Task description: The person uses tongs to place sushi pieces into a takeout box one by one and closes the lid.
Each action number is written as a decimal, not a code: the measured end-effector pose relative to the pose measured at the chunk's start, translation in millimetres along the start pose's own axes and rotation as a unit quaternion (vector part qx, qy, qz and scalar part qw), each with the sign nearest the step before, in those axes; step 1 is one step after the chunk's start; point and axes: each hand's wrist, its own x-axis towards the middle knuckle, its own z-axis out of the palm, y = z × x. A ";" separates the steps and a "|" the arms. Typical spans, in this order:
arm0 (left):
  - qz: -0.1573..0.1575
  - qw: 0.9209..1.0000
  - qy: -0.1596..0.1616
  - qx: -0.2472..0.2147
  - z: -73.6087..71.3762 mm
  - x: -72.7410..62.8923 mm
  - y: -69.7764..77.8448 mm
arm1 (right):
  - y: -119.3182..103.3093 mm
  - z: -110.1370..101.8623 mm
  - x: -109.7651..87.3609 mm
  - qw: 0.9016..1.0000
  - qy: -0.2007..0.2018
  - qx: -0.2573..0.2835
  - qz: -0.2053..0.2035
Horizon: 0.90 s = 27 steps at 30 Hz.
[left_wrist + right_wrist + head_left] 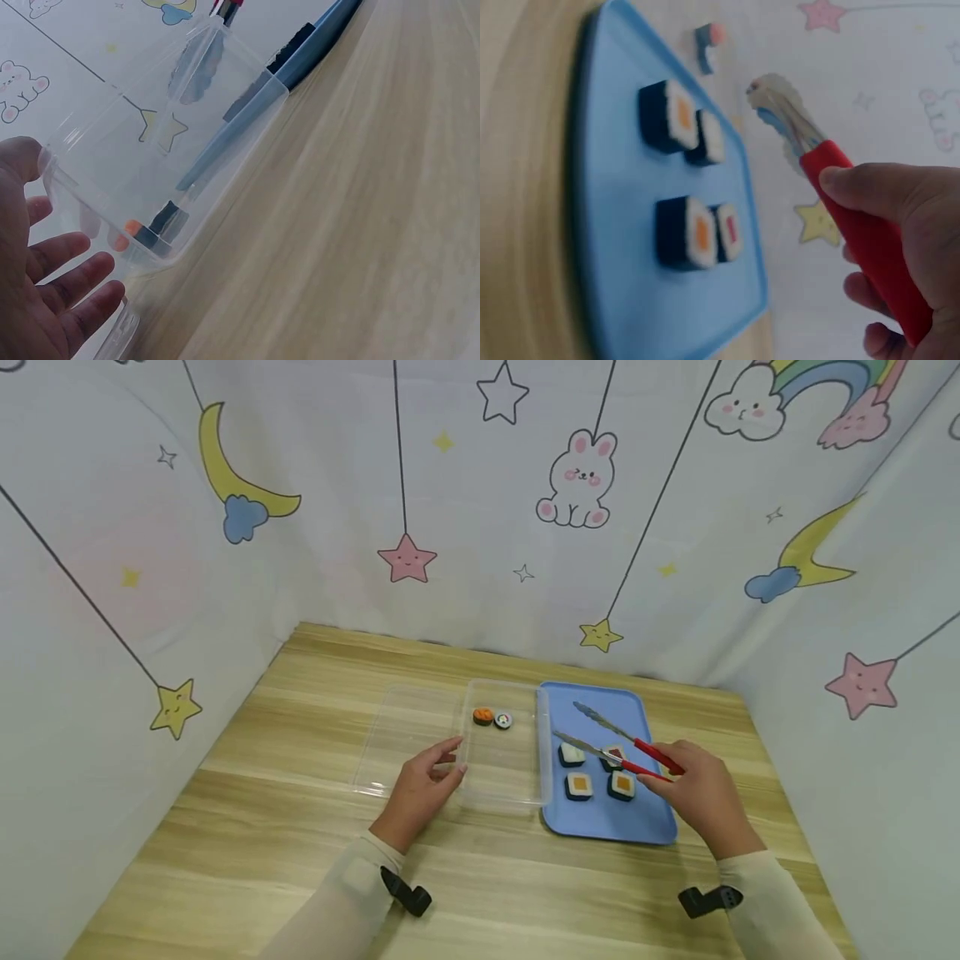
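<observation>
My right hand [705, 789] grips red-handled metal tongs [859, 232], their two arms spread apart above the blue tray [607, 822]. Several square sushi pieces [578, 786] with dark sides and white tops lie on that tray; nothing is between the tong tips. To its left stands a clear plastic box [498, 793], holding an orange-topped sushi piece [483, 717] and a round white sushi roll [502, 720] side by side near the back left. My left hand [422, 785] rests at the box's left wall, thumb at the rim and fingers loosely extended along the outside.
A clear flat lid [405, 735] lies on the wooden table [480, 877] left of the box, partly behind the left hand. A white curtain [480, 602] printed with stars, moons and a rabbit closes off the back and both sides.
</observation>
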 end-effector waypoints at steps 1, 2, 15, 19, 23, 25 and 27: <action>-0.001 1.000 0.001 0.001 -0.1 -0.1 -0.4 | 2.4 2.1 -3.8 1.000 -0.005 -0.001 0.005; -0.001 1.000 0.003 0.000 -0.2 -0.1 -1.0 | 4.5 4.1 -6.9 1.000 -0.011 -0.001 0.009; 0.006 1.000 0.009 0.005 1.9 1.4 -5.9 | 12.0 14.2 -17.8 0.999 -0.041 0.002 0.021; 0.006 1.000 0.008 0.002 2.2 0.9 -5.3 | 13.2 14.5 -18.5 0.999 -0.048 0.007 0.025; 0.007 1.000 0.007 0.003 2.4 0.9 -4.4 | 14.4 15.1 -20.2 0.999 -0.045 0.015 0.022; 0.007 1.000 0.006 0.003 2.5 1.1 -4.0 | 15.1 15.6 -21.0 0.999 -0.039 0.016 0.019; 0.007 1.000 0.005 0.002 2.4 0.8 -3.5 | 15.7 16.3 -21.8 0.999 -0.032 0.018 0.019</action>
